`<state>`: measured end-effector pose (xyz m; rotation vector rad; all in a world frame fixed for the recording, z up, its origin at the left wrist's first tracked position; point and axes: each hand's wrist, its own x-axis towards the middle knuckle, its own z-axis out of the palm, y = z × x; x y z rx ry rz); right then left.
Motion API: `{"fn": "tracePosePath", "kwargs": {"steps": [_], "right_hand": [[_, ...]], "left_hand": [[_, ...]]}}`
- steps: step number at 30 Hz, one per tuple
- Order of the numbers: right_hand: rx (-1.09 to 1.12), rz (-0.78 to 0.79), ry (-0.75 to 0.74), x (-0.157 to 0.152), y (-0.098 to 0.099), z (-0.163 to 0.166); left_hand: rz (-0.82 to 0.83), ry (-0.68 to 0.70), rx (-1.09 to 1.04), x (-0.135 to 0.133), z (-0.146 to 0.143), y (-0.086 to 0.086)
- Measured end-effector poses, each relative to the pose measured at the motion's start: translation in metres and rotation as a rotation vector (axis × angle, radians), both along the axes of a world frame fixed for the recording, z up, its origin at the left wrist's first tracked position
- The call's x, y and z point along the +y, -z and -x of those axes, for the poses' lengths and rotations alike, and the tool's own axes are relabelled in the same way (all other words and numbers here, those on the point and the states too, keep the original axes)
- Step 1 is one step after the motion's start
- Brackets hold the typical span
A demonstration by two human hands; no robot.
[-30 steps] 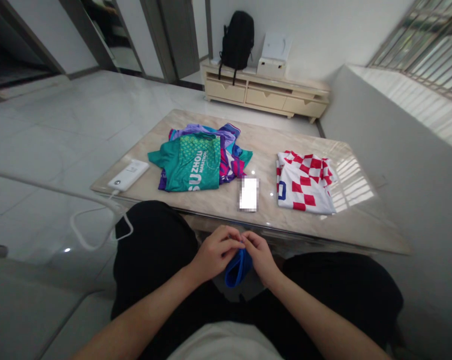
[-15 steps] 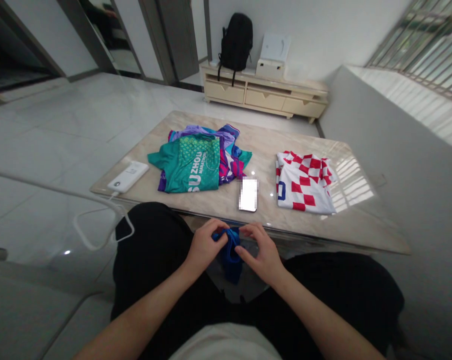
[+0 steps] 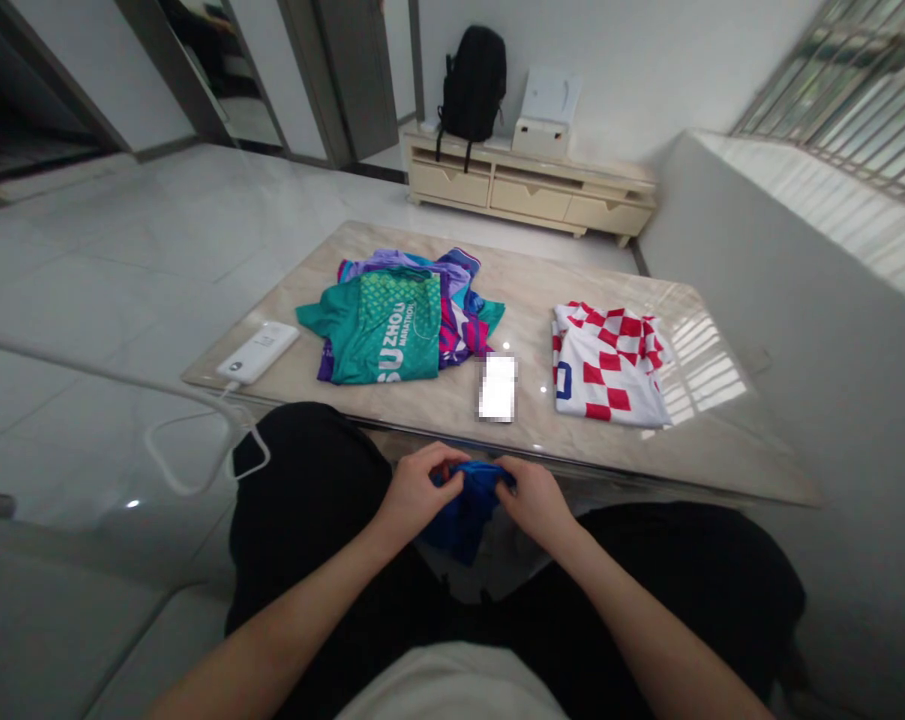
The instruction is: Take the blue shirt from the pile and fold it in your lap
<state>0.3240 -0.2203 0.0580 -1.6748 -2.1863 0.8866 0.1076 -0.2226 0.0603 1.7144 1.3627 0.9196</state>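
Observation:
Between my knees, just in front of the table edge, a piece of blue cloth (image 3: 463, 515) hangs from both hands. My left hand (image 3: 420, 490) pinches its upper left edge, and my right hand (image 3: 533, 497) pinches the upper right edge. The cloth's top is stretched between the fingers while its lower part droops. What kind of garment it is, I cannot tell. Beyond my hands, a pile of shirts with a green one (image 3: 392, 325) on top lies on the table. Right of that lies a folded red-and-white checkered shirt (image 3: 609, 365).
The marble-patterned table (image 3: 527, 270) also bears a blurred-out phone-like object (image 3: 497, 388) near its front edge. On the left is a white power bank (image 3: 257, 352) with a white cable (image 3: 174, 475). A black backpack (image 3: 474, 85) stands on a low cabinet (image 3: 531, 195) at the wall.
My right hand has shifted slightly right and now grips the cloth's edge. The cloth has gone from a bunched loop to a wider stretch between both hands.

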Motion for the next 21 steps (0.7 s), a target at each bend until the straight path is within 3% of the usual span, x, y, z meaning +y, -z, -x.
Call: {"fn": "tracePosePath", "kwargs": {"steps": [4,8,12,15,21], "right_hand": [[0.137,-0.033,0.023,0.006,0.002,-0.007],[0.343,-0.009,-0.101,0.002,0.007,-0.005],[0.178,-0.003,-0.109,0.002,0.012,-0.001],[0.061,-0.019,-0.116,0.009,0.014,-0.005],[0.222,-0.047,-0.12,0.02,0.007,-0.018]], "left_hand": [[0.137,-0.015,-0.065,0.004,0.003,0.0],[0.212,-0.006,-0.145,0.004,0.004,0.001],[0.195,0.05,-0.147,0.002,0.004,0.0],[0.192,0.014,-0.133,0.002,0.003,0.0],[0.061,0.0,-0.094,0.001,0.001,0.0]]}}
